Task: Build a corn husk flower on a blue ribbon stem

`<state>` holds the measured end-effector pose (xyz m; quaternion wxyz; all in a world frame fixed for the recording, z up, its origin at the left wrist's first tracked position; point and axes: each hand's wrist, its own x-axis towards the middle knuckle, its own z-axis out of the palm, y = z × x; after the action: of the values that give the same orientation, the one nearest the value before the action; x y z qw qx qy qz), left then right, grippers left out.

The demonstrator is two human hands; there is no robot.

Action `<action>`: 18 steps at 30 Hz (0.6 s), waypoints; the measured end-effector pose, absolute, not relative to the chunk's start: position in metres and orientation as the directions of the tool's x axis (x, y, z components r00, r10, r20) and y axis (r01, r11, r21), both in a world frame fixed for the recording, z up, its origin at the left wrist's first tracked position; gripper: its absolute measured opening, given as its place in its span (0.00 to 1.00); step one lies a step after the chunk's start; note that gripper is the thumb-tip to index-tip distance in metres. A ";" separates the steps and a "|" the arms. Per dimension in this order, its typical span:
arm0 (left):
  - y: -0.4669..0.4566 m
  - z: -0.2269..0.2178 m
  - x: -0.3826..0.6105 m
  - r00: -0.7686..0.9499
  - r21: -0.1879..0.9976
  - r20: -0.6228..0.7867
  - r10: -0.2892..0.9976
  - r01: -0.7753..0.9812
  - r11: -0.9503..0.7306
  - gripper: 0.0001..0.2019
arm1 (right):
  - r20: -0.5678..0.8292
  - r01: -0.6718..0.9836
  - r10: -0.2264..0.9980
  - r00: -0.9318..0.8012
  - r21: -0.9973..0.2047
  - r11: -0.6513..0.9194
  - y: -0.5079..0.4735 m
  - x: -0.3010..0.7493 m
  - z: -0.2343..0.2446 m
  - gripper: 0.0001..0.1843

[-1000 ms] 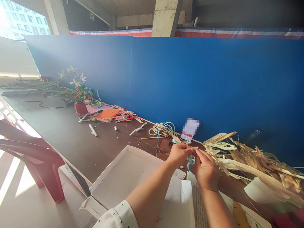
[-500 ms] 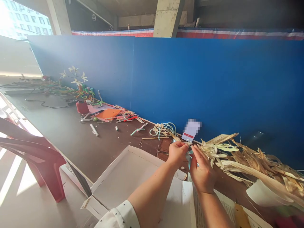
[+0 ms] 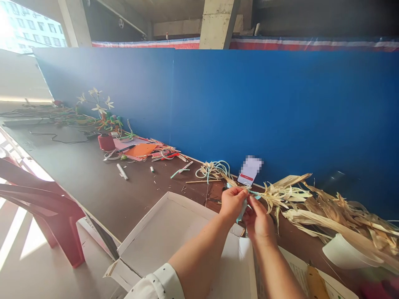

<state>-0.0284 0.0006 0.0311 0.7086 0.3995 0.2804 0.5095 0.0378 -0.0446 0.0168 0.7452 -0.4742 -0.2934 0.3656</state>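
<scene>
My left hand (image 3: 232, 201) is closed in a pinch on a thin pale-blue stem (image 3: 254, 192), over the far edge of the white box. The stem runs right toward a cream corn-husk flower (image 3: 276, 198); whether they are joined I cannot tell. From between the hands hangs a light-blue strip (image 3: 241, 212). Just below and right of the left hand, my right hand (image 3: 260, 222) has its fingers curled at this strip, its fingertips partly hidden. Behind the hands, a phone (image 3: 249, 171) leans on the blue panel.
A shallow white cardboard box (image 3: 162, 241) lies open in front. Dried corn husks (image 3: 336, 211) and a white bowl (image 3: 350, 253) are at right. Coiled pale cords (image 3: 218, 168), coloured paper (image 3: 140, 150) and a red thread spool (image 3: 106, 142) lie leftward. A red chair (image 3: 59, 216) stands left.
My right hand has turned and dropped slightly leftward, its fingers going from nearly straight to curled. More of the blue stem and hanging strip shows. My left hand keeps its pinch.
</scene>
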 end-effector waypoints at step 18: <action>-0.009 0.024 -0.016 0.349 0.863 0.097 0.932 -0.496 0.096 0.13 | 0.117 -0.302 0.726 0.677 -0.856 0.419 -0.045 0.057 0.023 0.20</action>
<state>-0.0161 -0.0086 0.0244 0.6965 0.4350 0.2505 0.5128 0.0575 -0.0446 0.0234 0.8062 -0.4344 -0.2446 0.3188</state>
